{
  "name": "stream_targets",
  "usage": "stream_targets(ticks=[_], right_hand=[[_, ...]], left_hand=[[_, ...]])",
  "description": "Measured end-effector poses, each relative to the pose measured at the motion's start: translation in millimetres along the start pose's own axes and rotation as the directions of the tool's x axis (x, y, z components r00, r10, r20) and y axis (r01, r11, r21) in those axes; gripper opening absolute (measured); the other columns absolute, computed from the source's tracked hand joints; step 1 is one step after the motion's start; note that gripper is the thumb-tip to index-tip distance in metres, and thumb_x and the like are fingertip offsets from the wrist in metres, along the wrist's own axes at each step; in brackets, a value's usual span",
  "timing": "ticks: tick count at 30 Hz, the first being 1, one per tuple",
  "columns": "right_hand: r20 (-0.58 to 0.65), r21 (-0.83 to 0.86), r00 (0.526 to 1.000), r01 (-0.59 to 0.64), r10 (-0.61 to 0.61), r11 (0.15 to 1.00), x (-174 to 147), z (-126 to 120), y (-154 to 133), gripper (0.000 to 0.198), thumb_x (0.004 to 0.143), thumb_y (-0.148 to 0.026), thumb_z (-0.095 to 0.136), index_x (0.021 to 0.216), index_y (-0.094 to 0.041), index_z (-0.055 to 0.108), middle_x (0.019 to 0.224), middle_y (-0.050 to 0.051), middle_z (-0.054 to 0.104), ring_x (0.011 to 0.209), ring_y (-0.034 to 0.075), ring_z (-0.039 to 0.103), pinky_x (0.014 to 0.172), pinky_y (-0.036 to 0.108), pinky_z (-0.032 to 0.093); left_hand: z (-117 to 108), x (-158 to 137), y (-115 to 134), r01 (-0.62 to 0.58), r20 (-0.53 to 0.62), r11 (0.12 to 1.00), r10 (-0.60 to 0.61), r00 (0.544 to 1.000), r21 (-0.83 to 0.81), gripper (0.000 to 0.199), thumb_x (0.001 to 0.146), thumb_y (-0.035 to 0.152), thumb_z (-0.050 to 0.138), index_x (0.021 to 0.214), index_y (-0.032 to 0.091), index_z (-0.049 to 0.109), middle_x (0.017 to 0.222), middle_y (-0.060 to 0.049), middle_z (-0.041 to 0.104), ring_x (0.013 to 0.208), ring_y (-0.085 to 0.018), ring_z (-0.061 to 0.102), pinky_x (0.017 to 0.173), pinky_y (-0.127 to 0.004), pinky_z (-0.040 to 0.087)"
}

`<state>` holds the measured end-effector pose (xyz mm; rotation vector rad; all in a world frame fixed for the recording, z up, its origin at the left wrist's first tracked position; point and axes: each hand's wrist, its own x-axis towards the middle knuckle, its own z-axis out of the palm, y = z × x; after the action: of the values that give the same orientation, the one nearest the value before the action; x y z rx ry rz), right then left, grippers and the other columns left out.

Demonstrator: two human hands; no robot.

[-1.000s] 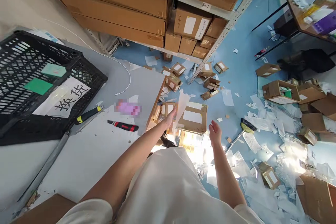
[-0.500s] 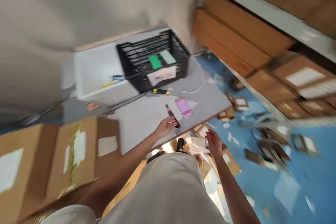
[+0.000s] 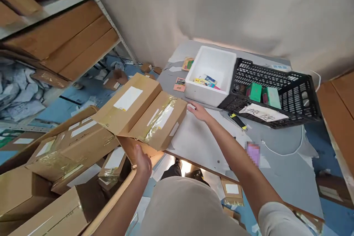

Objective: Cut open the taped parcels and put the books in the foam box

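Cardboard boxes (image 3: 155, 116) have hands (image 3: 143, 160) (image 3: 198, 111) at their edges, grip unclear, the right near a white bin (image 3: 205, 94).

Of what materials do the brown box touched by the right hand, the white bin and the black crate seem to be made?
Box: matte cardboard, by its flat panels and folded edges. White bin: probably matte foam; thick walls. Black crate: likely moulded plastic; lattice walls.

A white foam box (image 3: 203, 96) holding colourful packets (image 3: 206, 81) stands beside a black crate (image 3: 235, 101), which contains two green boxes (image 3: 255, 91) and bears a paper sign (image 3: 264, 113). Near the crate lie a black-and-yellow tool (image 3: 238, 121) and a white cable (image 3: 284, 154); at left a metal rack (image 3: 104, 10) holds long brown cartons (image 3: 80, 37)
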<state>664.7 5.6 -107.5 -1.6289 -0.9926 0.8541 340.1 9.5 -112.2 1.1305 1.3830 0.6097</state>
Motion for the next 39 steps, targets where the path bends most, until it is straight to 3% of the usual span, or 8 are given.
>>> stream_targets(ticks=[5,10,17,23,26,30,35,39], right_hand=[[0.083,0.007,0.986,-0.143,0.142,0.99,59,31,-13,0.061,0.076,-0.065,0.053,0.111,-0.017,0.064,0.127,0.008,0.058,0.123,0.029,0.046,0.107,0.05,0.026],[0.008,0.033,0.978,-0.207,0.207,0.978,40,38,-18,0.055,0.078,-0.065,0.049,0.101,-0.02,0.069,0.109,0.005,0.068,0.112,0.028,0.055,0.101,0.046,0.035],[-0.313,0.154,0.876,-0.334,0.367,0.93,-88,0,-1,0.056,0.079,-0.065,0.048,0.112,-0.023,0.065,0.123,0.007,0.061,0.116,0.028,0.051,0.091,0.042,0.044],[-0.538,0.401,0.655,-0.355,0.531,0.844,-211,-20,34,0.056,0.077,-0.066,0.049,0.115,-0.028,0.062,0.126,0.007,0.059,0.122,0.028,0.049,0.082,0.04,0.049],[-0.616,0.442,0.589,-0.291,0.523,0.848,-245,-17,50,0.059,0.077,-0.064,0.05,0.122,-0.027,0.058,0.127,0.008,0.058,0.122,0.027,0.049,0.082,0.039,0.05],[-0.663,0.422,0.607,-0.18,0.438,0.888,-262,-12,60,0.063,0.077,-0.062,0.051,0.127,-0.024,0.053,0.13,0.01,0.056,0.12,0.026,0.051,0.088,0.038,0.048],[-0.647,0.479,0.649,-0.063,0.4,0.876,-270,-18,77,0.061,0.075,-0.056,0.058,0.127,-0.025,0.053,0.133,0.01,0.054,0.125,0.027,0.047,0.096,0.042,0.043],[-0.591,0.506,0.658,-0.149,0.467,0.849,-276,-20,105,0.06,0.065,-0.048,0.068,0.121,-0.027,0.058,0.132,0.009,0.054,0.122,0.028,0.049,0.094,0.045,0.044]], left_hand=[[3,21,20,0.106,0.008,0.888,-0.114,0.993,-0.447,0.064,0.084,0.069,0.013,0.138,0.037,0.029,0.149,-0.002,0.031,0.138,-0.023,0.026,0.098,-0.041,0.043],[-5,22,16,0.098,0.089,0.9,-0.066,0.994,-0.425,0.059,0.085,0.068,0.021,0.139,0.042,0.026,0.148,0.004,0.032,0.135,-0.021,0.033,0.094,-0.036,0.048],[-5,33,26,0.027,0.301,0.972,0.045,0.953,-0.233,0.07,0.08,0.072,0.034,0.141,0.038,0.026,0.147,0.003,0.035,0.135,-0.024,0.032,0.092,-0.032,0.048],[60,62,46,-0.04,0.559,0.989,0.113,0.822,-0.141,0.061,0.083,0.066,0.04,0.134,0.032,0.043,0.145,0.002,0.039,0.136,-0.025,0.03,0.101,-0.035,0.041],[99,75,49,-0.108,0.649,0.989,0.15,0.746,-0.104,0.062,0.082,0.063,0.045,0.134,0.029,0.044,0.146,-0.001,0.037,0.136,-0.026,0.03,0.105,-0.038,0.036],[127,88,46,-0.155,0.721,0.987,0.139,0.679,-0.044,0.071,0.079,0.063,0.048,0.138,0.024,0.039,0.148,-0.007,0.034,0.134,-0.027,0.033,0.107,-0.039,0.032],[109,92,35,-0.196,0.695,0.98,0.128,0.708,0.019,0.092,0.065,0.064,0.065,0.14,0.021,0.034,0.151,-0.013,0.024,0.137,-0.03,0.027,0.109,-0.04,0.029],[91,84,13,-0.277,0.751,0.953,0.096,0.653,0.12,0.097,0.046,0.049,0.081,0.131,0.02,0.045,0.136,-0.016,0.048,0.127,-0.032,0.042,0.104,-0.043,0.035]])
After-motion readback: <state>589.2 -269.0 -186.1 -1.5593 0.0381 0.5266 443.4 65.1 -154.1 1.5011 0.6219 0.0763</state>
